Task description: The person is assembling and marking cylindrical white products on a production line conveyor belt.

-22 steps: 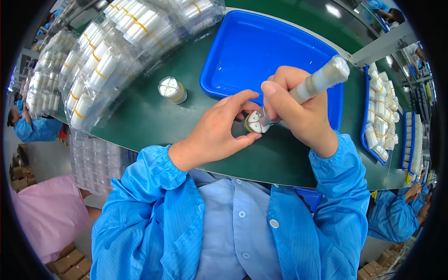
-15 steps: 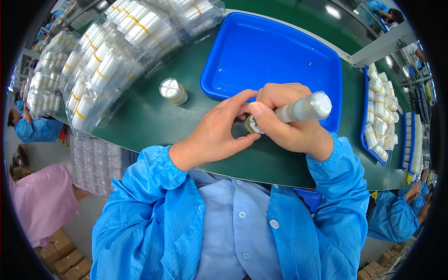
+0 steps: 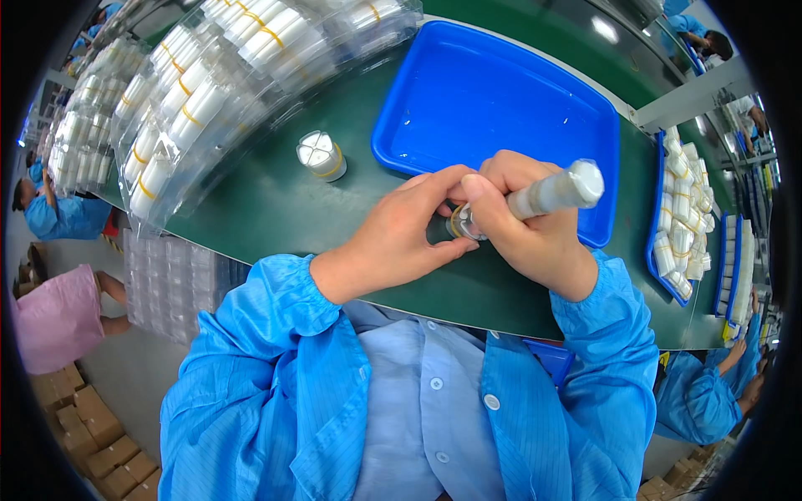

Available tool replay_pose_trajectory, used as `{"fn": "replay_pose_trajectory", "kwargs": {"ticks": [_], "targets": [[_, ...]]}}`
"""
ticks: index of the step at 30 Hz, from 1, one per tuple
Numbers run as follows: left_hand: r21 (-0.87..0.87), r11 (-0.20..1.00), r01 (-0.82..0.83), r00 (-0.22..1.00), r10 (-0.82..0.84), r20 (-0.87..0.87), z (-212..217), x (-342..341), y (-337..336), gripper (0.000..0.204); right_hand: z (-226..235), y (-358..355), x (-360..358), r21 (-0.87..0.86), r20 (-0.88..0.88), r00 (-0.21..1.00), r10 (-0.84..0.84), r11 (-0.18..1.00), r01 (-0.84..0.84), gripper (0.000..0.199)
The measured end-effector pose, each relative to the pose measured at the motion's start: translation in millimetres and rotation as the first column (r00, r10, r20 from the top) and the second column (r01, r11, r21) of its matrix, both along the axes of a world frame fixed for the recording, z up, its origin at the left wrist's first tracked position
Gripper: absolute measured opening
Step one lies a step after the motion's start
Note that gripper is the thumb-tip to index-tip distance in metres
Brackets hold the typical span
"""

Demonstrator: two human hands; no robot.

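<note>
While the left hand (image 3: 393, 232) grips a bundle (image 3: 461, 222), rolls (image 3: 682, 209) fill a tray (image 3: 652, 240).

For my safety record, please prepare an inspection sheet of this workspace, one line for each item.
Surface: green tabletop
Job's things: banded bundle and pale thick handle, lower end hidden; second bundle upright, apart
Clutter: plastic packs piled at left; blue tray beyond the hands, a few pale specks inside
Hands: left hand around the banded bundle; right hand gripping the handle
Cables: nothing seen on the tabletop
Surroundings: cardboard boxes on floor; co-worker in blue at right
</note>
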State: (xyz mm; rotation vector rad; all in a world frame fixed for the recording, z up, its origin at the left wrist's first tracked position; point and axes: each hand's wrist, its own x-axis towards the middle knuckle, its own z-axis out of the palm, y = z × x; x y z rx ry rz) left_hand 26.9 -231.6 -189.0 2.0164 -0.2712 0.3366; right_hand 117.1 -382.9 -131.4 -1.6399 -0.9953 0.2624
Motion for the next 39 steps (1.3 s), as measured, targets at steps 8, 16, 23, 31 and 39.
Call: {"fn": "replay_pose_trajectory", "kwargs": {"ticks": [8,16,23,31,39], "targets": [[0.038,0.998,0.045,0.99,-0.05,0.132,-3,5,2,0.048,-8,2,-4,0.08,-0.152,0.987,-0.049,0.995,0.061,0.029],[0.032,0.999,0.039,0.986,-0.044,0.16,-8,3,0,0.047,-10,5,-4,0.02,0.172,0.985,-0.007,1.0,0.004,0.028],[0.058,0.998,0.033,0.989,-0.041,0.142,-5,3,0,0.048,-13,6,-1,0.025,0.182,0.983,-0.025,0.999,0.021,0.026],[-0.028,0.999,-0.022,1.0,0.022,-0.019,1,1,-3,0.048,8,-3,13,0.313,-0.205,0.978,-0.038,0.944,0.102,0.026],[-0.767,0.641,-0.042,0.813,-0.424,-0.399,12,0,5,0.051,54,-33,30,0.489,-0.159,0.982,-0.099,0.857,0.165,0.028]]}}
